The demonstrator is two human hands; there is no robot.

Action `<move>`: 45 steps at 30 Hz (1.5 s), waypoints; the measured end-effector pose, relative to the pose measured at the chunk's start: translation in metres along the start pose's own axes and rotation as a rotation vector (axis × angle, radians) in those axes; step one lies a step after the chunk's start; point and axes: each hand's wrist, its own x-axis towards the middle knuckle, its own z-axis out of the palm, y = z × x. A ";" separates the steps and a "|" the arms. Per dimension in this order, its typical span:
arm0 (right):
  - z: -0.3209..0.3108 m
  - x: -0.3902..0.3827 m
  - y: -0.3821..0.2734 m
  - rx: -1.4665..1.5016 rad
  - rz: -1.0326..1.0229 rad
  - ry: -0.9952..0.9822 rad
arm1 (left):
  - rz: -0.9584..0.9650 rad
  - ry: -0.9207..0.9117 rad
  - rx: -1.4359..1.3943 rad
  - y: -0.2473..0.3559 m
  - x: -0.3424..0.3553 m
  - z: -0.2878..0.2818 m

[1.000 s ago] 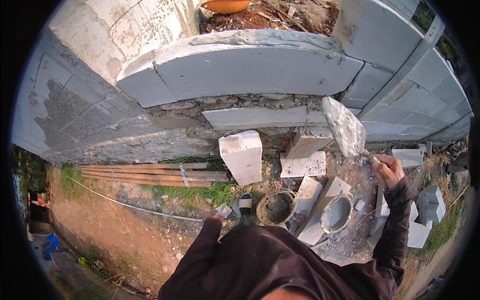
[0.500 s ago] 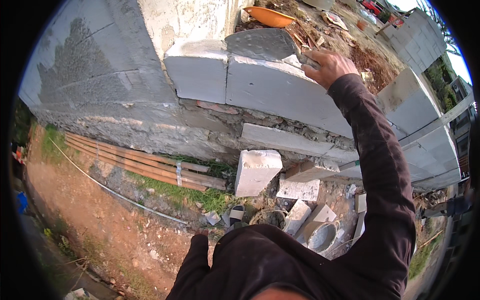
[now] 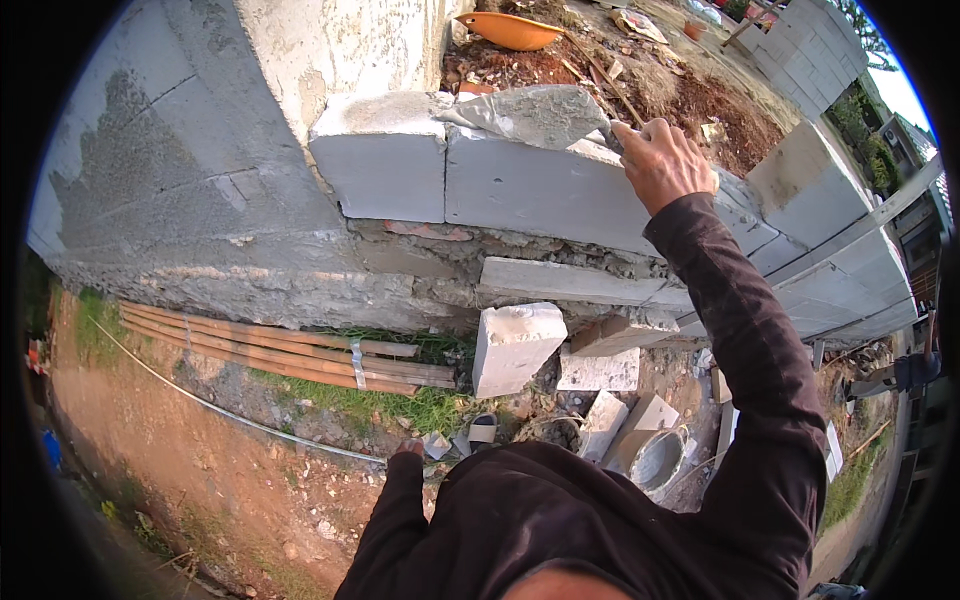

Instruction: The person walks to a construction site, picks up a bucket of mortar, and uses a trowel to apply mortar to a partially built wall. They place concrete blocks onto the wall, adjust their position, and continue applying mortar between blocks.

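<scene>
My right hand (image 3: 668, 165) grips the handle of a trowel (image 3: 548, 116), fingers closed around it. The trowel's mortar-smeared blade lies along the top of a row of pale wall blocks (image 3: 555, 190), its tip by the joint with the neighbouring block (image 3: 378, 165) on the left. Whether the whole blade touches the top, I cannot tell. Low down beside my body, my left hand (image 3: 408, 447) shows only as a small part past the dark sleeve; its fingers cannot be made out.
A rough rendered wall (image 3: 190, 150) rises on the left. Below the block row stands an upright loose block (image 3: 517, 348). Bundled orange pipes (image 3: 290, 352) lie along the wall's foot. Near my feet are a bucket (image 3: 660, 460) and more blocks. An orange basin (image 3: 510, 31) sits beyond the wall.
The trowel blade has tilted and now shows a lighter, sunlit face. My right hand has come slightly lower and turned, still holding the handle. The left hand stays low by my body.
</scene>
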 end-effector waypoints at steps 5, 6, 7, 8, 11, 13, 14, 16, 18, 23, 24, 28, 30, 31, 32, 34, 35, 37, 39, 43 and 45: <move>0.006 -0.061 0.040 -0.013 0.201 -0.074 | 0.065 -0.103 -0.040 -0.012 0.056 0.010; 0.011 -0.078 0.051 -0.029 0.245 -0.080 | 0.055 -0.190 -0.073 -0.005 0.057 0.008; 0.013 -0.090 0.058 -0.037 0.282 -0.072 | 0.068 -0.173 -0.032 -0.012 0.064 0.008; 0.018 -0.103 0.067 -0.052 0.331 -0.086 | 0.082 -0.155 0.006 -0.023 0.066 0.008; 0.033 -0.152 0.103 -0.108 0.506 -0.065 | 0.159 -0.222 0.114 0.002 0.056 -0.007; 0.041 -0.181 0.128 -0.153 0.622 -0.101 | 0.166 -0.212 0.196 0.018 0.054 -0.015; 0.046 -0.191 0.138 -0.178 0.677 -0.118 | 0.144 -0.164 0.243 0.020 0.060 -0.013; 0.046 -0.205 0.146 -0.212 0.806 -0.180 | 0.170 -0.141 0.230 0.008 0.085 -0.008; 0.043 -0.218 0.144 -0.151 0.905 -0.235 | 0.271 -0.194 0.101 0.001 0.109 -0.005; 0.024 -0.261 0.114 -0.018 1.015 -0.314 | 0.295 -0.192 0.115 0.065 0.052 -0.010; 0.014 -0.263 0.111 0.000 1.024 -0.309 | 0.292 -0.185 0.111 0.070 0.045 -0.013; -0.020 -0.229 0.107 -0.033 0.919 -0.332 | 0.314 -0.131 0.197 0.027 0.088 0.013; -0.029 -0.192 0.100 -0.028 0.723 -0.327 | 0.255 -0.142 0.229 0.034 0.078 0.006; -0.030 -0.179 0.099 -0.032 0.632 -0.323 | 0.262 -0.145 0.207 0.033 0.080 0.007; -0.025 -0.168 0.099 -0.048 0.600 -0.333 | 0.267 -0.146 0.185 0.032 0.081 0.006; -0.017 -0.146 0.104 -0.084 0.525 -0.351 | 0.281 -0.147 0.126 0.033 0.080 0.009; -0.017 -0.141 0.113 -0.115 0.582 -0.407 | 0.296 -0.151 0.097 0.039 0.079 0.014; -0.015 -0.132 0.131 -0.164 0.689 -0.515 | 0.301 -0.160 0.056 0.040 0.082 0.017; -0.019 -0.122 0.144 -0.075 0.826 -0.638 | 0.284 -0.175 0.029 0.034 0.090 0.022; -0.018 -0.114 0.142 0.060 0.735 -0.710 | 0.257 -0.192 0.112 0.020 0.096 0.024; -0.020 -0.099 0.123 0.158 0.613 -0.719 | 0.240 -0.111 0.157 0.020 0.080 0.019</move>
